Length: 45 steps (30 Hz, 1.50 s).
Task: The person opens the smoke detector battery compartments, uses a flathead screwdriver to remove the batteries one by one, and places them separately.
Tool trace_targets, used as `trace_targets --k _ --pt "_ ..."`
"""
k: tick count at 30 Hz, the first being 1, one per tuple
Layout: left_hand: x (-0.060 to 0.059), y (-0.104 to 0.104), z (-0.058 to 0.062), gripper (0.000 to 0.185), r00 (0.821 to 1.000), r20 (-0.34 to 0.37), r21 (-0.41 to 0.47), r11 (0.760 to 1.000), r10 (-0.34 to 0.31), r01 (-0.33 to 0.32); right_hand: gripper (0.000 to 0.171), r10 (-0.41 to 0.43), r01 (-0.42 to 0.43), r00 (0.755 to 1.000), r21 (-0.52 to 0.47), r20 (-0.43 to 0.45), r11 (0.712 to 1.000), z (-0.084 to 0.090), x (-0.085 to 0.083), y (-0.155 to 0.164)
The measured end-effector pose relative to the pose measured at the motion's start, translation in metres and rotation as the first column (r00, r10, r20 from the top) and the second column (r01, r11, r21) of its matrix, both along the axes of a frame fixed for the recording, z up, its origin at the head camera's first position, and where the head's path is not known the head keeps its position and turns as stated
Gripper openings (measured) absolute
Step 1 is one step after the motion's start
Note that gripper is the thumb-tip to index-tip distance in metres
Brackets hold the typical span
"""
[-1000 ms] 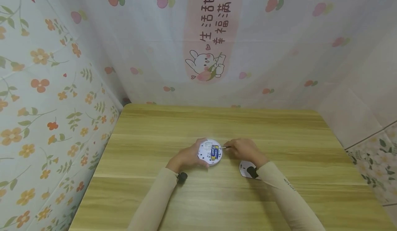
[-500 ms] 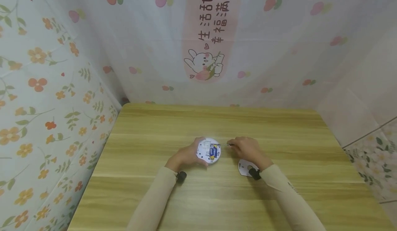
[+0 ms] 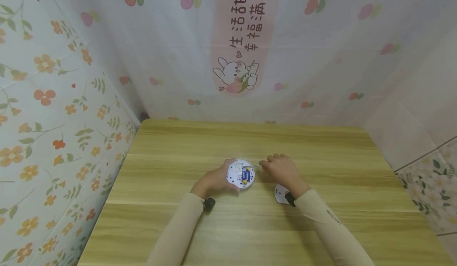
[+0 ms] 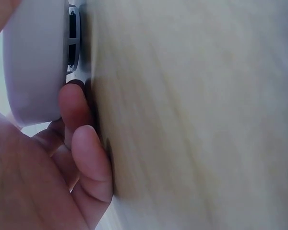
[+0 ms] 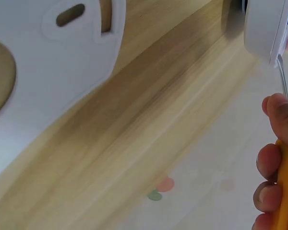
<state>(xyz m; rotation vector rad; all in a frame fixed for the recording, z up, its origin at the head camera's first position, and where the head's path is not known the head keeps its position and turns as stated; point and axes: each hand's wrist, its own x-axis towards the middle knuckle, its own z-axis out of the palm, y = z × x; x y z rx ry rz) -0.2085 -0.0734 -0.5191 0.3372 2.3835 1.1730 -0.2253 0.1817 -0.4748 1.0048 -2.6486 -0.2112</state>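
A: Head view: round white device [image 3: 240, 174] lay open-side up on the surface [image 3: 321, 226], mid-table. Left hand [image 3: 216, 178] curled round its left rim. Right hand [image 3: 280, 170] pinched a thin screwdriver [image 3: 255, 165], tip reaching into the device's far edge next to the blue-yellow battery [image 3: 245, 175]. White cover plate [image 3: 282, 194] lay flat near the right wrist, partly hidden by it.

B: Risk?

A: Judging by the angle, the tip could skate off and hit the battery or the board. Shallow shaft angle plus a one-sided hold would cause that.

B: Left wrist view?

A: Blurred. Device body [image 4: 36, 62] looked propped on edge against the surface [image 4: 197, 115], fingers [image 4: 89, 158] tucked under its rim. (Whether the thumb clamped the other side, I couldn't tell.) If the hold was only underneath, a push from the tool would probably slide the device.

B: Right wrist?

A: Fingers [image 5: 271, 165] wrapped round an orange handle [image 5: 285, 191], metal shaft [image 5: 282, 79] running up to the device rim [image 5: 264, 28]. Cover plate [image 5: 43, 62] close by; a slip backwards could knock it.
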Motion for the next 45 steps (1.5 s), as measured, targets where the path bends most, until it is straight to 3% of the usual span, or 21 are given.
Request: trace_targets --k 11,21,30,38,45 --pt "-0.001 0.001 0.0 0.119 1.0 -0.004 0.007 1.0 -0.015 0.015 0.014 0.027 -0.018 0.997 0.116 -0.07 0.993 0.001 0.001 -0.003" --pt "0.0 -0.001 0.003 0.117 1.0 -0.023 -0.019 1.0 -0.017 0.017 0.014 0.035 -0.026 0.997 0.115 -0.073 0.993 -0.002 0.002 -0.007" --pt "0.0 -0.001 0.0 0.117 0.998 -0.035 -0.031 0.999 -0.043 0.042 0.012 0.029 -0.026 0.999 -0.07 0.046 0.997 -0.016 -0.005 0.003" --pt "-0.001 -0.001 0.0 0.118 0.998 -0.031 -0.023 0.999 -0.047 0.046 0.015 0.0 0.023 0.98 -0.113 0.198 0.993 -0.017 -0.011 0.008" --pt "-0.003 -0.001 0.001 0.119 0.998 -0.02 -0.022 0.998 -0.059 0.058 0.016 -0.015 0.047 0.966 -0.119 0.256 0.992 -0.016 -0.014 0.009"
